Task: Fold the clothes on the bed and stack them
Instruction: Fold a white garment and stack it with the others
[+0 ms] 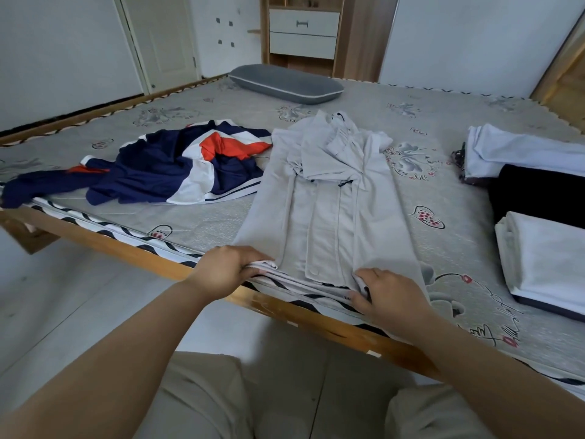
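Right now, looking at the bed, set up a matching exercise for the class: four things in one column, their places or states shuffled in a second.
Things
1. grey shirt
2. navy, white and orange garment
3. grey pillow
4. folded white cloth

Places or states
A. at the far edge of the bed
B. unfolded, in a crumpled heap
C. hem gripped by both hands
D. neatly folded, at the right

Pairs: 1-C, 2-B, 3-A, 4-D
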